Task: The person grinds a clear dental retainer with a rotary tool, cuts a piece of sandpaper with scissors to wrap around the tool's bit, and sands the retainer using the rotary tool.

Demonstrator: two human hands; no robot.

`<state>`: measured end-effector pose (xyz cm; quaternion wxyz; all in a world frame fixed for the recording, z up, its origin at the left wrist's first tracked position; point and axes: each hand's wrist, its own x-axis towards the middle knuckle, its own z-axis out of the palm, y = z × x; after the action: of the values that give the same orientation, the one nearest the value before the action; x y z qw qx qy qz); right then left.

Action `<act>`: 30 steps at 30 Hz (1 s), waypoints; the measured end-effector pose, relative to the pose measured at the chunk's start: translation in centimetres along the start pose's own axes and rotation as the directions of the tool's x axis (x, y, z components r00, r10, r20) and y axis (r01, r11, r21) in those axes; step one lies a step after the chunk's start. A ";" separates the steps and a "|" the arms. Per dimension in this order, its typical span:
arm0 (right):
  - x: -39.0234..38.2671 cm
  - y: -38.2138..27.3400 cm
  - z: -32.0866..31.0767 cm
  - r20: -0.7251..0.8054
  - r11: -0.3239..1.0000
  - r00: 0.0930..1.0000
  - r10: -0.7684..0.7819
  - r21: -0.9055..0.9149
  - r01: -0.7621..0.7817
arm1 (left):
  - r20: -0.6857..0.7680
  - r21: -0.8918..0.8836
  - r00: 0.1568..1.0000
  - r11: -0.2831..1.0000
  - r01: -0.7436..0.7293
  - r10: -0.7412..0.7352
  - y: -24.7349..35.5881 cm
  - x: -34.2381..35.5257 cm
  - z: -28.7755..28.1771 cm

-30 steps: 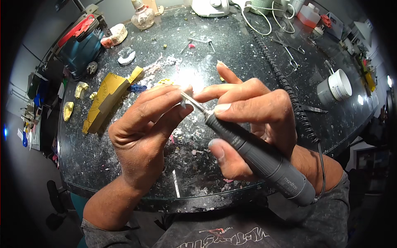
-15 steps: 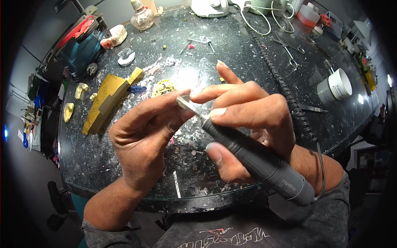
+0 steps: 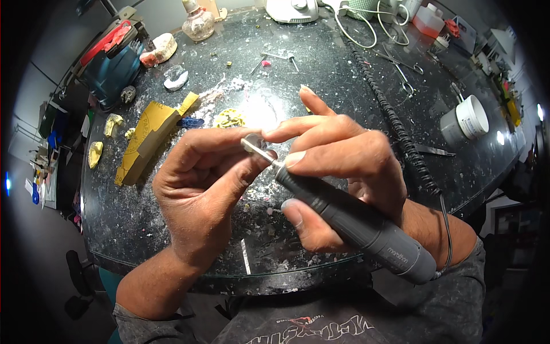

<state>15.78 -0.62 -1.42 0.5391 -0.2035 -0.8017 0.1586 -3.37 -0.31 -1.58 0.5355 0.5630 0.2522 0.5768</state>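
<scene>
My right hand (image 3: pixel 358 152) is wrapped round a dark grey rotary handpiece (image 3: pixel 364 226), which slants up and left to a metal collar and a thin metal bit (image 3: pixel 265 155). Between the thumb and forefinger of my left hand (image 3: pixel 195 192) is a small, clear, shiny piece (image 3: pixel 252 141); its exact kind is too small to make out. The bit lies against or right in front of that piece, and I cannot tell which. Fingertips of my right hand come close to my left forefinger.
White dust and crumbs cover the dark tabletop (image 3: pixel 132 229). Folded brown sandpaper (image 3: pixel 148 140) lies left, near yellow lumps (image 3: pixel 113 123). A coiled black cord (image 3: pixel 389 109) crosses at right, beside scissors (image 3: pixel 401 71) and a white tub (image 3: pixel 471 117). A glass burner (image 3: pixel 197 26) stands at the back.
The handpiece has shifted slightly left. My left fingers have turned the small clear piece a little, and my left thumb has moved up toward the bit.
</scene>
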 end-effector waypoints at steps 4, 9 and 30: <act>0.1 0.2 -0.6 -0.064 0.997 0.998 0.025 -0.074 -0.029 | -0.008 0.045 1.000 0.999 0.012 -0.011 0.1 0.5 -0.1; 0.0 0.6 -1.2 -0.081 0.992 0.996 0.035 -0.120 -0.044 | -0.071 -0.126 0.993 0.988 0.089 -0.098 -0.2 0.9 0.1; 0.4 0.3 -1.1 0.019 0.987 1.000 -0.018 -0.159 0.021 | -0.068 -0.119 0.996 0.992 0.045 -0.054 -0.1 0.6 -0.3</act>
<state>16.72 -0.11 -0.84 0.5157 -0.2368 -0.8184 0.0905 -3.54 0.34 -1.57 0.5723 0.5032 0.2509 0.5968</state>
